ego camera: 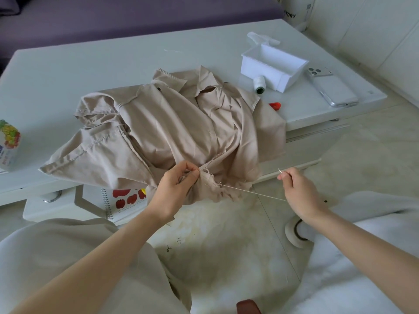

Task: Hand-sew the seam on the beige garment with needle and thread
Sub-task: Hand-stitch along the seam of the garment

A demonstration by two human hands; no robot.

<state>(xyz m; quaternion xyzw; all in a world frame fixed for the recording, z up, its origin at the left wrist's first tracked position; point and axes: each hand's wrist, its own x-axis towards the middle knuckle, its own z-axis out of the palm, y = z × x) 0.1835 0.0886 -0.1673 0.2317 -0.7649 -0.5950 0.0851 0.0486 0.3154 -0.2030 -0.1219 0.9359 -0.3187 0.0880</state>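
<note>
Soft, even daylight is falling across a low white rectangular table [90, 64], which is standing on a pale, glossy, marble-look tiled floor [374, 159]. A purple fabric-covered piece of furniture [136, 17] is stretching along the table's far side. The floor tiles are catching a faint sheen just beside the table's near edge, under its open lower shelf [52, 209].
</note>
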